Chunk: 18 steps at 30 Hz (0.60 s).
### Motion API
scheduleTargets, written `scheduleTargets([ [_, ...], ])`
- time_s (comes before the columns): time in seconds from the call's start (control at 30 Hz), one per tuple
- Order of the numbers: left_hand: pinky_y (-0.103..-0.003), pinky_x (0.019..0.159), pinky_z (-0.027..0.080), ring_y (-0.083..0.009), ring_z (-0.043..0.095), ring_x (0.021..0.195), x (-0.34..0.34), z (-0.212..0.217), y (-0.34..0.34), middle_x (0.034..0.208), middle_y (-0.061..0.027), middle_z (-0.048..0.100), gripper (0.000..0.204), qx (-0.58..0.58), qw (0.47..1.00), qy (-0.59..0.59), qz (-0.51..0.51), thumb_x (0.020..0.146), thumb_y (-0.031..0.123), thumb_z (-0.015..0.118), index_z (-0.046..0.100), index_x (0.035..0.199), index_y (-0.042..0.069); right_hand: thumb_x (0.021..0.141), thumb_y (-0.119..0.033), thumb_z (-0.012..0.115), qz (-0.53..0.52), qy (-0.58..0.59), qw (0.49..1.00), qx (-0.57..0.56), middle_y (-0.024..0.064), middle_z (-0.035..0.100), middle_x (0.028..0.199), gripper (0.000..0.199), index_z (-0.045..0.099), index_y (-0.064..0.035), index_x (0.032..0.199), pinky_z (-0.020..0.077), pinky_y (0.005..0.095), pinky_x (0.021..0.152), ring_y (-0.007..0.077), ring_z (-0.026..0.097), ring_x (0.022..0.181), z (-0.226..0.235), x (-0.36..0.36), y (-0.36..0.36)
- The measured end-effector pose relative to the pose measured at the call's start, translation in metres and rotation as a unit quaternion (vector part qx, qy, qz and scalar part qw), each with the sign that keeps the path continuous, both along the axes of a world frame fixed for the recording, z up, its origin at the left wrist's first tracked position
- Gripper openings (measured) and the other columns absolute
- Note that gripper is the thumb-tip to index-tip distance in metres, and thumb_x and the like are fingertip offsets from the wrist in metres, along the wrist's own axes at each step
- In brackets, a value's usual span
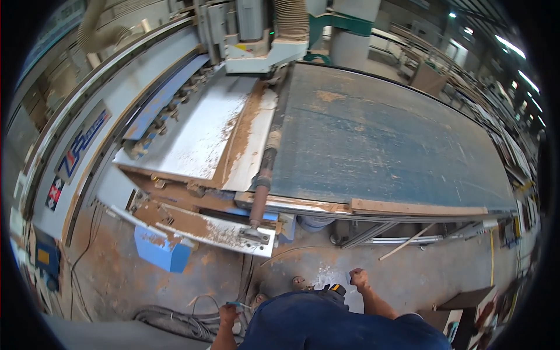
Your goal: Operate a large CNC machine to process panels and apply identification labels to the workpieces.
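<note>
My left hand (228, 315), low in the picture, is closed around a light-blue air blow gun (237, 304). Its short thin nozzle points to the right, and a thin hose (204, 296) loops beside it. My right hand (359, 277) is held out over the floor, its fingers curled into a fist with nothing showing in them. Ahead of me is a large routing machine with a white panel (192, 137) strewn with brown sawdust (242, 125). Neither hand touches the machine. A dark blue-grey bed (373, 134) lies to the right of the panel.
A spindle head (265, 55) with a ribbed duct (290, 20) stands over the far end. A dusty roller bar (263, 189) runs toward me. Along the bed's front edge lies a wooden strip (417, 207). Coiled hoses (169, 321) and a blue bin-like piece (163, 251) are at lower left.
</note>
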<state>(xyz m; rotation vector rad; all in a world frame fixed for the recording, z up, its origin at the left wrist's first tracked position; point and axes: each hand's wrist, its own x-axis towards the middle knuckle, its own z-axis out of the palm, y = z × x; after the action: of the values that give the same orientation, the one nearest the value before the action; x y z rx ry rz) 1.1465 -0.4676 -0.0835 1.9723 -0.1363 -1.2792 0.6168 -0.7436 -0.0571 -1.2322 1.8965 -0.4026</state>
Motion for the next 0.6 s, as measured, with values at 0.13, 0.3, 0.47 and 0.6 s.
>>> scheduleTargets([
  [0.13, -0.052, 0.070, 0.055, -0.0377, 0.069, 0.081, 0.023, -0.038, -0.005, 0.085, -0.0152, 0.072, 0.039, -0.125, 0.688, -0.491, -0.520, 0.072, 0.041, 0.083, 0.072, 0.087, 0.006, 0.083, -0.024, 0.065, -0.015, 0.084, 0.996, 0.014, 0.0202, 0.073, 0.089, 0.027, 0.076, -0.0025, 0.096, 0.0551, 0.0375, 0.075, 0.0255, 0.071, 0.081, -0.007, -0.007, 0.027],
  [0.3, -0.047, 0.073, 0.055, -0.0326, 0.068, 0.094, 0.036, -0.064, -0.003, 0.117, -0.0177, 0.065, 0.038, -0.313, 0.624, -0.537, -0.474, 0.091, 0.025, 0.066, 0.063, 0.122, 0.003, 0.083, -0.027, 0.061, -0.041, 0.089, 0.994, 0.041, 0.0251, 0.071, 0.097, 0.030, 0.076, -0.0044, 0.096, 0.0562, 0.0441, 0.083, 0.0403, 0.070, 0.097, -0.003, -0.014, 0.053],
  [0.47, -0.046, 0.073, 0.055, -0.0320, 0.067, 0.095, 0.028, -0.068, -0.041, 0.121, -0.0183, 0.064, 0.038, -0.255, 0.725, -0.441, -0.464, 0.093, 0.022, 0.064, 0.061, 0.126, 0.003, 0.086, -0.028, 0.062, -0.050, 0.130, 0.989, 0.047, 0.0214, 0.074, 0.088, 0.031, 0.077, -0.0047, 0.099, 0.0564, 0.0414, 0.078, 0.0319, 0.073, 0.083, 0.003, -0.017, 0.065],
  [0.6, -0.047, 0.073, 0.055, -0.0325, 0.067, 0.094, 0.013, -0.064, -0.084, 0.118, -0.0185, 0.065, 0.037, -0.242, 0.733, -0.416, -0.480, 0.092, 0.023, 0.065, 0.062, 0.123, 0.003, 0.086, -0.030, 0.059, -0.071, 0.138, 0.988, 0.018, 0.0209, 0.073, 0.083, 0.032, 0.077, -0.0050, 0.096, 0.0563, 0.0425, 0.075, 0.0340, 0.072, 0.080, 0.001, -0.014, 0.075],
])
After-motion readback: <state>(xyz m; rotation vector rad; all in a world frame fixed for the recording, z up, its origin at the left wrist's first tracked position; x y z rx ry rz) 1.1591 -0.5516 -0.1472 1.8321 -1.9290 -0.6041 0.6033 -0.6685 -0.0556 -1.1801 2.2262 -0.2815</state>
